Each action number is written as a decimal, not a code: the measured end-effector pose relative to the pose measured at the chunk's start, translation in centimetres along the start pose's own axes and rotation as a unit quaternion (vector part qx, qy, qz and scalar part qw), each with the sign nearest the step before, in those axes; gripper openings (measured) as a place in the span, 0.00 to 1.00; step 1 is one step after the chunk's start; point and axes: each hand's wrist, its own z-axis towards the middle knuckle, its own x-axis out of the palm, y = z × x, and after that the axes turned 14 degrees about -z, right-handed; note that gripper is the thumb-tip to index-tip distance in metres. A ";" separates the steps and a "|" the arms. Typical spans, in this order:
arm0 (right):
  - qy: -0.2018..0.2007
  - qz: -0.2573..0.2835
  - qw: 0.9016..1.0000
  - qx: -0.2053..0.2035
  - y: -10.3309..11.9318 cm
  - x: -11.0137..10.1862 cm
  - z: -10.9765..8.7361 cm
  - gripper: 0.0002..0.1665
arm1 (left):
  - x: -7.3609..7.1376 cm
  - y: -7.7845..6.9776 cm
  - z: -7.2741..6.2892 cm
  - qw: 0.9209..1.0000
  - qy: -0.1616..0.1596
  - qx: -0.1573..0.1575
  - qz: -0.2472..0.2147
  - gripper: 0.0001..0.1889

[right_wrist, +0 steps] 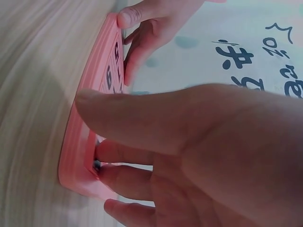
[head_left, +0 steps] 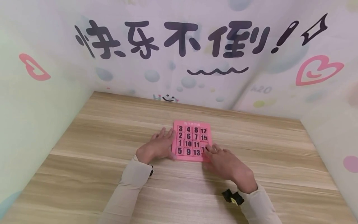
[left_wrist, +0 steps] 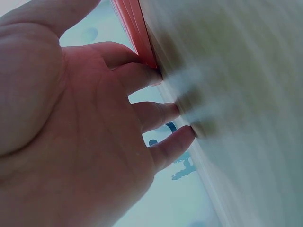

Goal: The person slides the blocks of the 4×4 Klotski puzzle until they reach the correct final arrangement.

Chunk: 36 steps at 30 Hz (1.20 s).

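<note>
A pink number sliding puzzle (head_left: 192,158) lies flat on the wooden table, its tiles in four columns. On its left side is my left hand (head_left: 158,146), fingers along the edge and thumb at the near left corner. Those fingers are nearly straight in the left wrist view, several tips touching the table. My right hand (head_left: 227,163) is at the near right corner, fingertips on a tile (head_left: 203,149) that shows a 1; the rest of its number is hidden. Above that tile there is a gap. In the right wrist view the right thumb (right_wrist: 102,106) lies across the near rim.
A wooden table (head_left: 98,140) surrounds the puzzle. Behind it hangs a white printed backdrop (head_left: 179,77) with large dark characters and bubbles, and pale walls rise at both sides. Black straps (head_left: 233,197) sit at the wrists over light sleeves.
</note>
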 end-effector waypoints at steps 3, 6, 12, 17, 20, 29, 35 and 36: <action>0.009 -0.004 1.000 -0.002 0.1 -0.2 -0.2 0.34 | 0.0 0.0 0.0 1.000 0.000 0.000 0.000 0.56; 0.016 -0.011 1.000 -0.006 0.2 -0.4 -0.3 0.33 | 0.0 -0.1 0.0 1.000 -0.001 0.000 0.002 0.56; 0.012 -0.025 1.000 -0.015 0.1 -0.6 -0.4 0.31 | -0.1 -0.3 -0.1 1.000 -0.002 0.000 0.002 0.56; -0.003 -0.034 0.999 -0.019 -0.1 -0.5 -0.4 0.29 | -0.1 -0.2 -0.1 1.000 -0.012 0.007 0.000 0.56; -0.014 -0.031 0.999 -0.021 -0.2 -0.4 -0.3 0.27 | 0.0 -0.2 -0.2 0.999 -0.027 0.019 0.000 0.56; -0.084 -0.031 0.996 -0.011 -0.6 0.0 0.6 0.25 | 0.0 -0.1 -0.3 0.998 -0.048 0.042 -0.006 0.55; -0.132 -0.008 0.991 0.018 -1.1 1.3 2.0 0.32 | 0.0 -0.1 -0.1 0.998 -0.045 0.040 -0.018 0.55; -0.132 -0.005 0.991 0.023 -1.2 1.5 2.2 0.34 | 0.0 -0.1 -0.1 0.998 -0.045 0.039 -0.015 0.55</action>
